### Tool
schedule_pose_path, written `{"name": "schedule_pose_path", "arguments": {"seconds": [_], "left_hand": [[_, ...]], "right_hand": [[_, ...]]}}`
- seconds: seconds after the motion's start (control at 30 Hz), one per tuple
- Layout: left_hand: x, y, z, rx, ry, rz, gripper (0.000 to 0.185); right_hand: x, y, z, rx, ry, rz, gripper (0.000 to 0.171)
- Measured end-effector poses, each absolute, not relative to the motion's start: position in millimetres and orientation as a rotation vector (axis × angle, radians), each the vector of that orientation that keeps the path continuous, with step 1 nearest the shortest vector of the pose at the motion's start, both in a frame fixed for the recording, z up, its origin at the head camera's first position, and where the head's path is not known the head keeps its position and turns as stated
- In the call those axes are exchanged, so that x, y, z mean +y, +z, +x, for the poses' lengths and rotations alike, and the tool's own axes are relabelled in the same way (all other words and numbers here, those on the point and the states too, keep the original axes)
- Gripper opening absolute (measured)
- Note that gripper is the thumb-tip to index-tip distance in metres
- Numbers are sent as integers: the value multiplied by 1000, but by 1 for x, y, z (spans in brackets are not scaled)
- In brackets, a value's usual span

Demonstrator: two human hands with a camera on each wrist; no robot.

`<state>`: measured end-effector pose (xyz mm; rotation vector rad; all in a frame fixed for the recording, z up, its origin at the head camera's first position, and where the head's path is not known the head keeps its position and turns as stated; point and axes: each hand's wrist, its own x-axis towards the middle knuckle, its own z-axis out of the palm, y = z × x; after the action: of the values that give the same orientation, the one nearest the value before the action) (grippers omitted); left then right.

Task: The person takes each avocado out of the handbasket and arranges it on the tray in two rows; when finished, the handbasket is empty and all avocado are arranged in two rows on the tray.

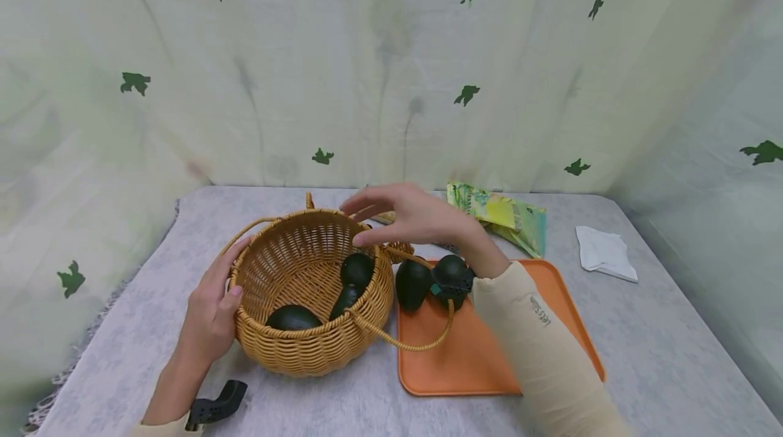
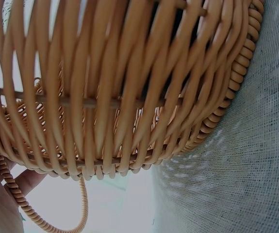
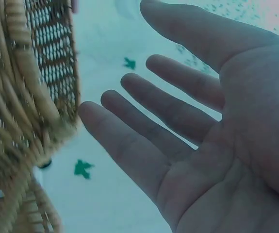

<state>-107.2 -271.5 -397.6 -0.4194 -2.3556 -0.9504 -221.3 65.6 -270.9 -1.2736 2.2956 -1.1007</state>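
Note:
A round wicker basket stands left of the middle of the table. Inside it lie three dark green, glossy avocados. My left hand holds the basket's left rim, with the thumb at the near side; part of it shows beside the rope-like handle in the left wrist view. Over the basket's right rim hovers my right hand, fingers spread and holding nothing. Its palm and fingers appear bare in the right wrist view. Two more avocados sit on an orange tray, one partly covered by the black wrist mount.
Behind the tray lie green and yellow packets, partly hidden by my right arm. A white folded tissue rests at the right. The basket's loose handle loops over the tray's left edge. A leaf-patterned curtain hangs behind the table.

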Motion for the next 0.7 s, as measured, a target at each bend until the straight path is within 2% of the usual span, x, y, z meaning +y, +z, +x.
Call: {"name": "schedule_pose_path", "arguments": {"seconds": [0.43,0.7], "left_hand": [[-272,-398,-107,-2354,-954,-415,62],[-271,-397,-107,-2347,-956,-424,62]], "right_hand": [[10,-278,-218,2164,-837,-1399,49],[-10,-285,-219,2034,-848,-1364,48]]}}
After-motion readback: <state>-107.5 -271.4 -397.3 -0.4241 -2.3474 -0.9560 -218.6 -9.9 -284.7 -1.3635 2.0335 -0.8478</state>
